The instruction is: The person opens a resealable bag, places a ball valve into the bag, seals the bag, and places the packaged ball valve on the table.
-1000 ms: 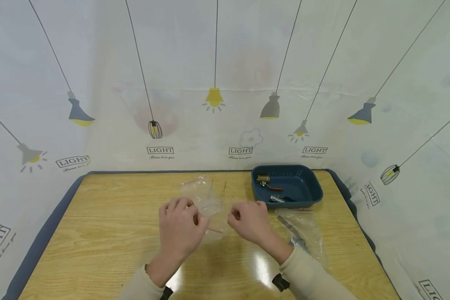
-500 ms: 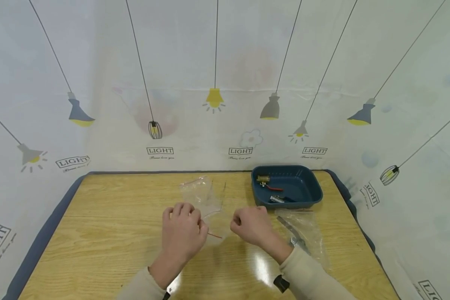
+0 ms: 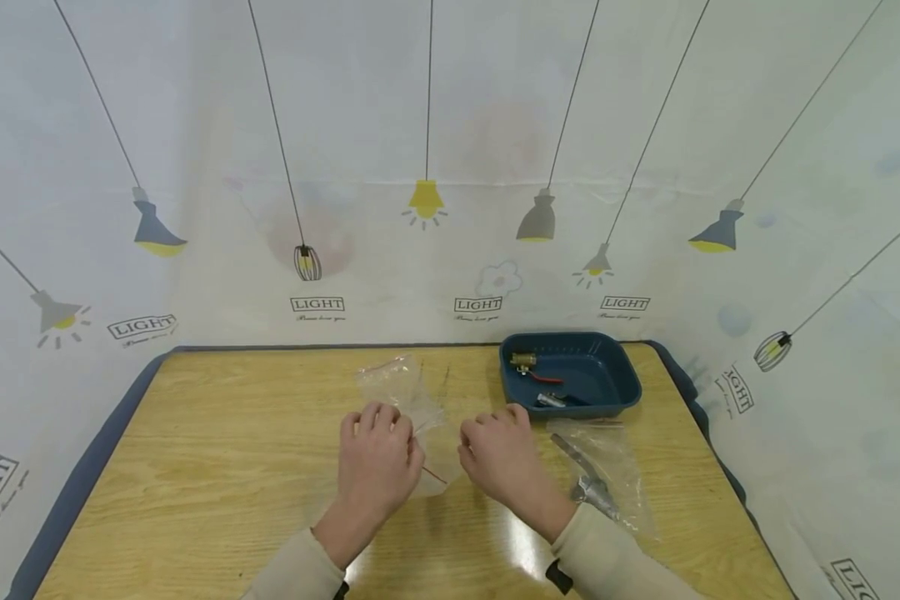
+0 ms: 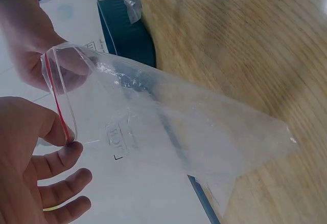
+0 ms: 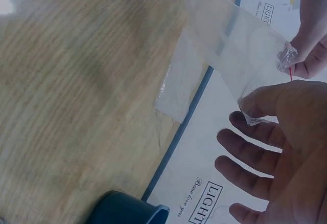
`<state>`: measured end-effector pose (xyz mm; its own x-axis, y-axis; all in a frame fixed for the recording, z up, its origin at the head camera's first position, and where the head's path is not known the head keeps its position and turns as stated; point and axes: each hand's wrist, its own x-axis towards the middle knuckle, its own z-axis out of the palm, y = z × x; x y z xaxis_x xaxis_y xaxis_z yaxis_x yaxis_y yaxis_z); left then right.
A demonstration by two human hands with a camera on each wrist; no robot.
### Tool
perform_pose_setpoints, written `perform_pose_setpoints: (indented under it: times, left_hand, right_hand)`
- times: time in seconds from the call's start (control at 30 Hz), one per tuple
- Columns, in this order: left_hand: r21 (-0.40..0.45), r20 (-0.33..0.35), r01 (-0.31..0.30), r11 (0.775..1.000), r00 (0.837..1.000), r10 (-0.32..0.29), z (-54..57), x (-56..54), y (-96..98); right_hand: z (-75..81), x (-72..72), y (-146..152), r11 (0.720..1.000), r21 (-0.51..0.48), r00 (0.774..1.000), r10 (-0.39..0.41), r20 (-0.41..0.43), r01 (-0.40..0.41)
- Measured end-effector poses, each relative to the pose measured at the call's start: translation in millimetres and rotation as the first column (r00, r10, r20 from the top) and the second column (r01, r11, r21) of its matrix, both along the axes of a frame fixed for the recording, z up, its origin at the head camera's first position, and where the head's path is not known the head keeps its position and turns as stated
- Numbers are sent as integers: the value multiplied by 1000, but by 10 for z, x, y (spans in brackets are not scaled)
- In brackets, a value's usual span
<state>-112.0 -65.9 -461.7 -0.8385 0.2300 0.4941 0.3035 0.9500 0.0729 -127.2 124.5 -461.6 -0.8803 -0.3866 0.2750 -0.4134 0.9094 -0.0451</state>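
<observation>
The left hand (image 3: 378, 458) pinches a clear plastic bag (image 4: 168, 111) near the red strip (image 4: 59, 98) at its mouth, between thumb and forefinger. The right hand (image 3: 506, 454) pinches the other end of the mouth, so the bag spans the gap between them. On the desk (image 3: 195, 467), right of the right hand, lies a second bag (image 3: 630, 475) with a metal tool (image 3: 592, 487) inside. Beyond the left hand lies a third bag (image 3: 390, 382); beyond the right, a blue tray (image 3: 603, 379) holds a brass valve (image 3: 523, 360).

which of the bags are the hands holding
The bag pinched by both left hand and right hand; the far bag and right bag lie on the table instead.
</observation>
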Motion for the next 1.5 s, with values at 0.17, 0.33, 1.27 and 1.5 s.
perform_pose_setpoints:
  times: [0.17,0.33,1.27,1.5]
  left_hand:
    - [17,1,8,1000,1000,-8,-28,-17,16]
    - [20,-18,11,1000,1000,-11,-62,-37,26]
    - [99,90,-26,995,996,17,-135,-92,23]
    - [118,99,-42,992,995,30,-131,-91,-43]
  right_hand:
    - [-103,3,-11,1000,-7,992,25,-122,-26]
    - [-182,-10,-17,998,60,980,46,-193,-35]
    - [-165,-142,219,990,138,976,29,-217,2]
    - [-74,-437,645,967,225,991,-109,-76,124]
